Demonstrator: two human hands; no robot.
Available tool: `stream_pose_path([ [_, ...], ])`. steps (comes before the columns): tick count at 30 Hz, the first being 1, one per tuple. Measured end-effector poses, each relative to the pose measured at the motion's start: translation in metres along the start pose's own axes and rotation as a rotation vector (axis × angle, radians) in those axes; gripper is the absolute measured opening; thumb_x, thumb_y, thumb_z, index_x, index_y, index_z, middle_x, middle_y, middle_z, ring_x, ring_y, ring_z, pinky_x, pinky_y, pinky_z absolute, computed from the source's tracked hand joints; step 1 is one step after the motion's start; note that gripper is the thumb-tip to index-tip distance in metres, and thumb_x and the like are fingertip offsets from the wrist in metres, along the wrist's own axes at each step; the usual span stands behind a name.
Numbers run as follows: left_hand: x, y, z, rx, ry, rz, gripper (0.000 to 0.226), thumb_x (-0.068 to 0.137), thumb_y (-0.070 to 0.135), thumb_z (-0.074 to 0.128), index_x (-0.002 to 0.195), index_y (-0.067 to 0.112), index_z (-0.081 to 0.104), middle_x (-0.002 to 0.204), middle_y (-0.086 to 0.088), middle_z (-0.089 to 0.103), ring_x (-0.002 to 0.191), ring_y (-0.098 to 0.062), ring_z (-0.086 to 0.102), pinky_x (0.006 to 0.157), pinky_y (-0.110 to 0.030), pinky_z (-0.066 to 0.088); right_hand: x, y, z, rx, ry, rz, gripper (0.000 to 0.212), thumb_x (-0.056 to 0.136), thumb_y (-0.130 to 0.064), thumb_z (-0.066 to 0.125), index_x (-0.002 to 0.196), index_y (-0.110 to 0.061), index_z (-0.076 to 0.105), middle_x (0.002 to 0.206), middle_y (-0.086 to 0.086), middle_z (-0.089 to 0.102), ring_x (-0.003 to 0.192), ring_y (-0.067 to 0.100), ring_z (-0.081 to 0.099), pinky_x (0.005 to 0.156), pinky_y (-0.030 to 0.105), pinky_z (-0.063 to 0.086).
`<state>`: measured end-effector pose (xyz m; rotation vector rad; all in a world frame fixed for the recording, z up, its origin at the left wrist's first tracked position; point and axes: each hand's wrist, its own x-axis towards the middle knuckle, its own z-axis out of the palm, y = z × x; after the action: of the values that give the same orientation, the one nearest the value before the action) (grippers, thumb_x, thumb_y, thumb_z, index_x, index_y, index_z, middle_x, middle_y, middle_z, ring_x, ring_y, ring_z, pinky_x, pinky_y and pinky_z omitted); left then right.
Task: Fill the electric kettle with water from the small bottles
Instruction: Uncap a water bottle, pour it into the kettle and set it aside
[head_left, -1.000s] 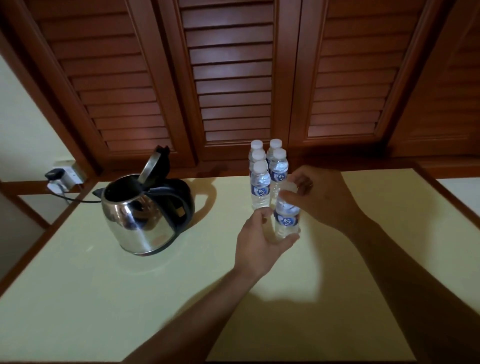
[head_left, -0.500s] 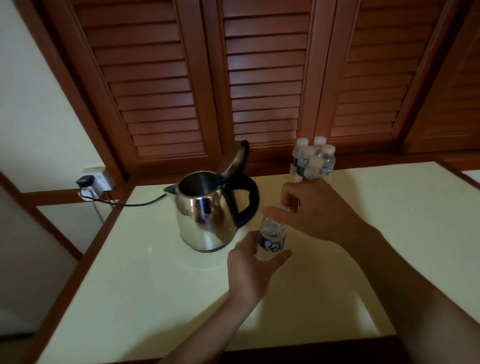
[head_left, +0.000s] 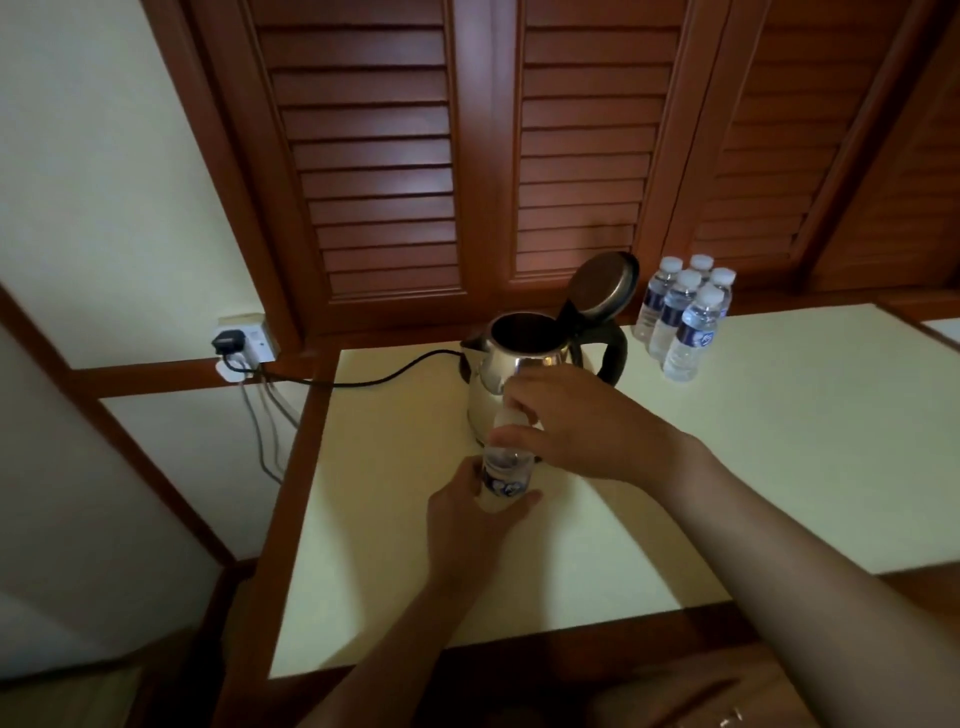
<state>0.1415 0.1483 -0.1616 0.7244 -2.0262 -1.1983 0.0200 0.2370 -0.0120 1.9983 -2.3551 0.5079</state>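
**Bottle held in both hands in front of the open kettle**

The left grip (head_left: 470, 525) is curled round the lower half of a small water bottle (head_left: 506, 475), upright and just in front of the kettle (head_left: 496, 384). The hand hides the bottle's base, so whether it rests on the tabletop (head_left: 727, 467) cannot be told. The right grip (head_left: 576, 426) comes from above, thumb and fingers pinching the white cap (head_left: 511, 417).

The steel kettle stands near the back edge of the tabletop, towards the left side, its lid (head_left: 602, 286) tipped up and open. A black cord (head_left: 374, 376) runs from it over the left edge to a wall socket (head_left: 244, 338). Five more bottles (head_left: 685, 317), capped, stand clustered at the back edge, just right of the kettle.
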Motion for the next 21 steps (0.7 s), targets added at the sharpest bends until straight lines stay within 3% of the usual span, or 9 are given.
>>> stream_pose_path([
  [3,0.009,-0.007,-0.01,0.027,-0.048,-0.006,0.043,0.067,0.051,0.087,0.094,0.03,0.061,0.079,0.013,0.071,0.074,0.0,0.066,0.062,-0.016,0.047,0.008,-0.002,0.0,0.002,-0.022,-0.153,0.013,0.095,-0.018,0.065,0.091,-0.006,0.068,0.09,0.003,0.061,0.081,0.002,0.036,0.072,0.016,0.033],
  [6,0.014,-0.009,-0.012,0.054,-0.074,-0.007,0.043,0.07,0.043,0.089,0.098,0.028,0.06,0.079,0.016,0.069,0.073,0.006,0.063,0.06,-0.009,0.041,0.014,0.004,-0.001,0.088,-0.09,-0.061,0.021,0.095,-0.019,0.063,0.116,-0.018,0.069,0.104,-0.011,0.057,0.093,0.001,0.048,0.08,0.018,0.039],
  [8,0.015,-0.008,-0.012,0.044,-0.06,-0.017,0.049,0.07,0.043,0.088,0.108,0.027,0.061,0.085,0.017,0.07,0.078,0.007,0.064,0.062,-0.008,0.042,0.018,0.007,-0.001,0.094,-0.1,-0.056,0.029,0.095,-0.025,0.063,0.123,-0.022,0.067,0.104,-0.015,0.057,0.092,0.002,0.053,0.078,0.021,0.042],
  [10,0.014,-0.007,-0.013,0.018,-0.04,-0.018,0.058,0.07,0.042,0.09,0.116,0.031,0.056,0.094,0.021,0.071,0.085,0.009,0.065,0.066,-0.009,0.048,0.021,0.006,-0.002,0.061,-0.058,-0.034,0.035,0.093,-0.046,0.063,0.119,-0.024,0.067,0.098,-0.02,0.055,0.084,0.0,0.051,0.069,0.017,0.037],
  [11,0.013,-0.006,-0.013,0.002,-0.03,-0.021,0.058,0.069,0.041,0.09,0.114,0.033,0.054,0.093,0.022,0.071,0.085,0.008,0.066,0.067,-0.013,0.051,0.022,0.006,-0.001,0.026,-0.036,-0.012,0.036,0.09,-0.057,0.061,0.108,-0.026,0.066,0.091,-0.022,0.051,0.078,0.001,0.048,0.065,0.017,0.033],
  [13,0.012,-0.005,-0.013,-0.016,-0.02,-0.039,0.053,0.068,0.041,0.091,0.106,0.033,0.053,0.089,0.022,0.071,0.081,0.004,0.067,0.068,-0.025,0.055,0.025,0.003,0.002,-0.025,-0.019,0.031,0.04,0.086,-0.065,0.059,0.08,-0.026,0.053,0.078,-0.015,0.046,0.07,0.006,0.045,0.059,0.024,0.03],
  [14,0.012,-0.005,-0.013,-0.02,-0.017,-0.041,0.051,0.068,0.04,0.09,0.103,0.033,0.054,0.088,0.021,0.07,0.079,0.001,0.067,0.068,-0.029,0.055,0.027,0.003,0.003,-0.026,-0.022,0.037,0.042,0.086,-0.064,0.06,0.076,-0.024,0.05,0.076,-0.011,0.047,0.068,0.008,0.045,0.057,0.028,0.032],
  [18,0.014,-0.007,-0.014,-0.038,0.005,-0.043,0.046,0.067,0.036,0.092,0.1,0.032,0.061,0.09,0.02,0.071,0.084,-0.002,0.068,0.076,-0.028,0.056,0.029,0.007,0.001,0.079,-0.038,-0.012,0.028,0.09,-0.049,0.063,0.098,-0.023,0.067,0.095,-0.008,0.057,0.085,0.008,0.053,0.071,0.031,0.047],
  [21,0.015,-0.008,-0.014,-0.029,0.032,-0.036,0.047,0.065,0.034,0.093,0.102,0.035,0.065,0.094,0.021,0.073,0.09,0.005,0.067,0.084,-0.021,0.056,0.019,0.018,-0.005,0.206,0.081,-0.016,0.027,0.09,-0.042,0.068,0.112,-0.027,0.069,0.1,-0.01,0.058,0.088,0.005,0.055,0.075,0.023,0.046],
])
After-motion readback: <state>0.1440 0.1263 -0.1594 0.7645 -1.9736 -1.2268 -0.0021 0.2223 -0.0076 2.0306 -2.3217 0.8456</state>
